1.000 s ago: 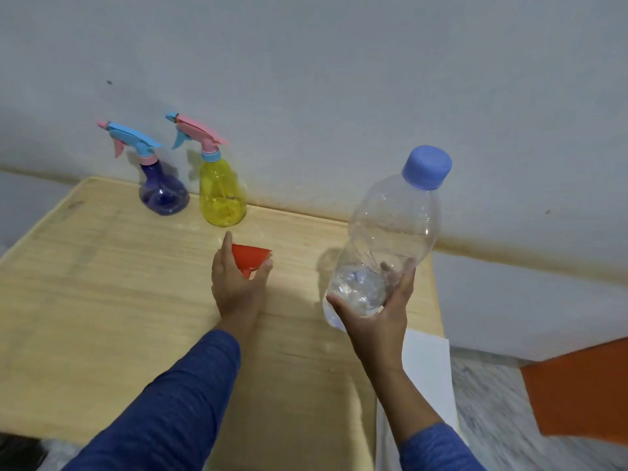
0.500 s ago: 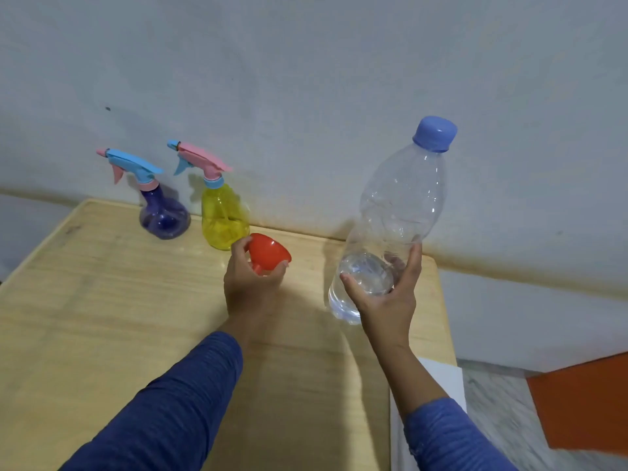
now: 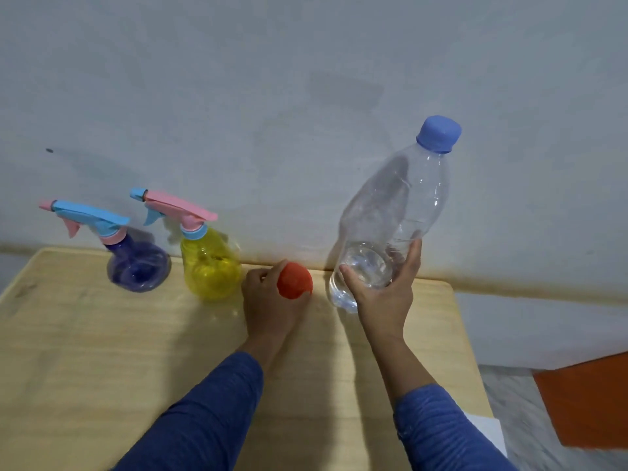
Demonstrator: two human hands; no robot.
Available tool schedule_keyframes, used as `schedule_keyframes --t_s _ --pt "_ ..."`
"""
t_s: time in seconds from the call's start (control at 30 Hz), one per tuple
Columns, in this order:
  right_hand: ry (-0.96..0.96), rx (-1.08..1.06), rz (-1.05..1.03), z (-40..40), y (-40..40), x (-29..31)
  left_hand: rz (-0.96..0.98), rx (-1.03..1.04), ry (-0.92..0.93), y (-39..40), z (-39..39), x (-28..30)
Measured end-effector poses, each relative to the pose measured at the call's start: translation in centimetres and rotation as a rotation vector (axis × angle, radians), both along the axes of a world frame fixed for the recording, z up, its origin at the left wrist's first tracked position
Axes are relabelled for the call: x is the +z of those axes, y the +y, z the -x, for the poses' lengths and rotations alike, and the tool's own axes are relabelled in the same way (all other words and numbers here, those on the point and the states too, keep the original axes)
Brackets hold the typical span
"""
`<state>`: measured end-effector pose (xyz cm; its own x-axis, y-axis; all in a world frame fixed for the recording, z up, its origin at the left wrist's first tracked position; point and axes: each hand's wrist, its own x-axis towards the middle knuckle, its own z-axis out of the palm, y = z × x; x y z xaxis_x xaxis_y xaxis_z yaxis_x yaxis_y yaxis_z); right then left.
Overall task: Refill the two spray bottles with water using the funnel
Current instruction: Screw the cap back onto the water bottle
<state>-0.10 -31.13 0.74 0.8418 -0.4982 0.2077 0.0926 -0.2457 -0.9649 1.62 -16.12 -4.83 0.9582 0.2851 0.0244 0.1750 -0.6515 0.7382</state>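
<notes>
gripping the lower part of a clear water bottle (image 3: 394,215), the right hand (image 3: 382,294) has thumb and fingers curled round it; the bottle tilts a little to the right, its blue cap (image 3: 439,134) on, some water pooled at the bottom. the left hand (image 3: 268,304) holds the red funnel (image 3: 295,280), fingers wrapped about it, just right of the yellow spray bottle (image 3: 210,263). the purple spray bottle (image 3: 137,266) stands to the left of the yellow one, both upright at the back of the wooden counter (image 3: 85,351) near the wall (image 3: 272,96), nozzles pointing left, spray heads on. both sleeves are blue. an orange object (image 3: 591,399) sits low at the right.
</notes>
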Motion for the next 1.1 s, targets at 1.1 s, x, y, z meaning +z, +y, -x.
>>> schedule_keyframes --t_s 1.1 --pt "1.065 0.373 0.896 13.1 -9.5 4.4 -0.312 -0.515 0.244 -5.6 9.7 8.8"
